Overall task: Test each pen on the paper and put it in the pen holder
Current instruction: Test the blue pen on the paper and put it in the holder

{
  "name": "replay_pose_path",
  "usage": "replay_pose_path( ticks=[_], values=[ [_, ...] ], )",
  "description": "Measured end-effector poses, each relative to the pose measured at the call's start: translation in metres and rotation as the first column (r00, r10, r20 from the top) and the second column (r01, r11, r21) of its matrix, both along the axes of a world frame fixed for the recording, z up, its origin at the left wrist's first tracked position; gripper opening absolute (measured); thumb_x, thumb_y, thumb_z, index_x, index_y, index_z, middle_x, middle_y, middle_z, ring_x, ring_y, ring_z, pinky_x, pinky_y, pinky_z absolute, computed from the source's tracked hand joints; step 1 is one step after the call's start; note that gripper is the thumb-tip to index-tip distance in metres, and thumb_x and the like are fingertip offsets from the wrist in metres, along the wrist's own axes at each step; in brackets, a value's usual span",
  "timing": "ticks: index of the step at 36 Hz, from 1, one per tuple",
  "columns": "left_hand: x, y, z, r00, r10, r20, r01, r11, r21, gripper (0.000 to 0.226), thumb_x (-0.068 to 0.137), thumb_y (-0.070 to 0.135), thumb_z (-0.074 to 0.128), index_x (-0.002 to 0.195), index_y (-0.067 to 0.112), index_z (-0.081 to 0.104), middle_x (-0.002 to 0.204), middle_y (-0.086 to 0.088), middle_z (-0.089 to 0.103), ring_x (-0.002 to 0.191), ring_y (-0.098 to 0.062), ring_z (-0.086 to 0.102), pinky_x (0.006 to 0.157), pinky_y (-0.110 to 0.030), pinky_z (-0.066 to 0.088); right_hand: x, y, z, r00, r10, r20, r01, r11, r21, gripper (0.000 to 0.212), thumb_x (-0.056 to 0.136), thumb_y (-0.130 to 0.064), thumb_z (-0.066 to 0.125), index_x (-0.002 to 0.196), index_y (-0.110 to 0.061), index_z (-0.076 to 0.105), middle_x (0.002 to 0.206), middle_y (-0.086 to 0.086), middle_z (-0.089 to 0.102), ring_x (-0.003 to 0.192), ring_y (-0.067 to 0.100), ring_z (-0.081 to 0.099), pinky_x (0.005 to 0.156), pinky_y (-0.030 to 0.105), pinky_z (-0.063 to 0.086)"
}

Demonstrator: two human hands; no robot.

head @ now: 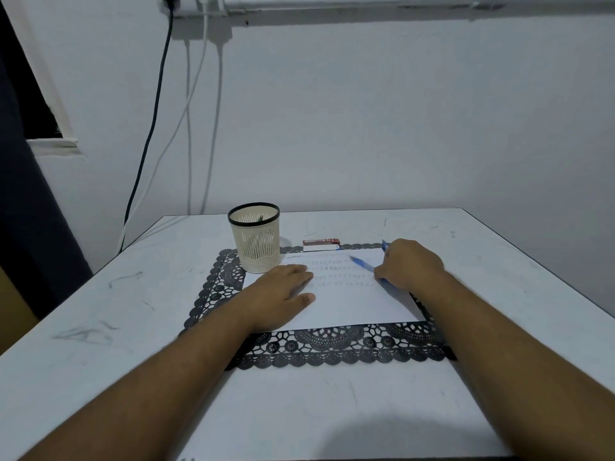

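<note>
On the paper (pixel 349 301), the right hand (pixel 411 266) gripped a blue pen (pixel 362 264) in curled fingers, its blurred tip pointing left over faint rows of marks. The left hand (pixel 283 291) lay flat, fingers straight, pressing the sheet. The cream holder (pixel 254 241) stood just beyond; its contents were hard to make out.

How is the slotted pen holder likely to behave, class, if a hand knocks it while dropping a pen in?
The pen holder looks like thin slotted plastic, so probably light. It stands tall on a narrower base, so a knock near its rim might tip it. The lace mat beneath may give some grip, so it would likely tip rather than slide.
</note>
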State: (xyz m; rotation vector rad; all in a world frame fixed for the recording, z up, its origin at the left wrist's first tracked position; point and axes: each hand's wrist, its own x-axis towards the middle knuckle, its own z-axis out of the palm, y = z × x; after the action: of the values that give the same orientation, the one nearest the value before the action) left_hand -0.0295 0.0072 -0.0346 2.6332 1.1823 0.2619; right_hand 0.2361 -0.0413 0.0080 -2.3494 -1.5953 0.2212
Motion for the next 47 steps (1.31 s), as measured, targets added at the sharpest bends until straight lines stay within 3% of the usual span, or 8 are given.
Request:
replay_pose_path(
  ticks=[4,8,13,16,20,29,36,47],
  values=[
    [0.001,-0.004,0.003,1.0,-0.029,-0.005,0.03,0.998,0.063,0.06,0.105,0.047,0.046,0.158,0.02,0.033,0.166,0.002,0.025,0.152,-0.015,0.018,0.122,-0.033,0.021,-0.014,-0.001,0.0,0.985,0.151,-0.089,-0.143,0.985,0.092,0.018,0.085,-0.028,0.074,0.076,-0.014,0.067,0.07,-0.001,0.062,0.065,0.018,0.055,0.057,0.026,0.038],
    [0.001,-0.009,0.008,0.974,-0.092,0.208,0.032,0.96,0.277,0.055,0.097,0.04,0.061,0.144,0.023,0.039,0.148,0.002,0.042,0.135,-0.015,0.038,0.107,-0.037,0.041,-0.035,-0.005,0.0,0.936,0.343,-0.084,-0.329,0.933,0.146,0.011,0.088,-0.027,0.076,0.085,-0.018,0.071,0.076,-0.006,0.061,0.067,0.014,0.052,0.057,0.029,0.036],
    [0.004,-0.005,0.009,0.973,-0.206,0.107,0.134,0.873,0.468,0.029,0.094,0.043,0.06,0.119,0.027,0.059,0.118,0.007,0.057,0.11,-0.014,0.05,0.091,-0.034,0.043,-0.058,-0.01,-0.01,0.864,0.503,0.019,-0.501,0.855,0.138,0.01,0.093,-0.037,0.069,0.089,-0.028,0.067,0.08,-0.008,0.059,0.07,0.008,0.052,0.058,0.027,0.035],
    [0.005,-0.003,0.006,0.973,-0.228,0.041,0.185,0.872,0.454,0.018,0.095,0.037,0.059,0.109,0.028,0.066,0.104,0.008,0.061,0.097,-0.016,0.056,0.081,-0.038,0.048,-0.062,-0.01,-0.016,0.834,0.548,0.059,-0.55,0.821,0.152,0.014,0.094,-0.045,0.067,0.092,-0.031,0.066,0.086,-0.009,0.061,0.079,0.011,0.056,0.063,0.03,0.041],
    [-0.001,-0.002,0.006,0.983,-0.157,0.096,0.108,0.916,0.387,0.009,0.097,0.03,0.06,0.104,0.029,0.066,0.097,0.013,0.059,0.093,-0.01,0.053,0.076,-0.035,0.049,-0.054,-0.006,-0.012,0.832,0.555,-0.029,-0.546,0.826,0.137,0.017,0.09,-0.042,0.074,0.102,-0.032,0.066,0.091,-0.008,0.063,0.08,0.012,0.057,0.07,0.033,0.047],
    [-0.016,0.007,0.005,0.987,-0.04,0.155,-0.003,0.962,0.272,0.003,0.094,0.037,0.062,0.096,0.036,0.063,0.092,0.019,0.057,0.089,-0.002,0.052,0.075,-0.03,0.05,-0.026,-0.004,-0.013,0.807,0.54,-0.239,-0.539,0.839,0.077,0.004,0.092,-0.026,0.074,0.095,-0.029,0.072,0.074,-0.01,0.054,0.058,0.0,0.044,0.055,0.013,0.035],
    [-0.012,0.003,0.007,0.981,-0.068,0.179,0.025,0.973,0.23,0.008,0.094,0.039,0.065,0.101,0.037,0.063,0.094,0.02,0.057,0.088,0.001,0.054,0.075,-0.027,0.05,-0.032,-0.002,-0.015,0.802,0.551,-0.231,-0.543,0.833,0.104,0.002,0.094,-0.026,0.074,0.095,-0.026,0.073,0.079,-0.008,0.061,0.066,0.004,0.048,0.061,0.02,0.038],
    [-0.012,0.002,0.009,0.985,-0.034,0.172,-0.004,0.976,0.218,0.006,0.097,0.033,0.061,0.1,0.035,0.065,0.092,0.018,0.058,0.084,0.001,0.053,0.07,-0.023,0.046,-0.032,0.0,-0.017,0.823,0.521,-0.224,-0.509,0.853,0.116,0.007,0.094,-0.026,0.075,0.091,-0.021,0.072,0.075,-0.01,0.062,0.065,0.003,0.049,0.058,0.017,0.038]
  ],
)
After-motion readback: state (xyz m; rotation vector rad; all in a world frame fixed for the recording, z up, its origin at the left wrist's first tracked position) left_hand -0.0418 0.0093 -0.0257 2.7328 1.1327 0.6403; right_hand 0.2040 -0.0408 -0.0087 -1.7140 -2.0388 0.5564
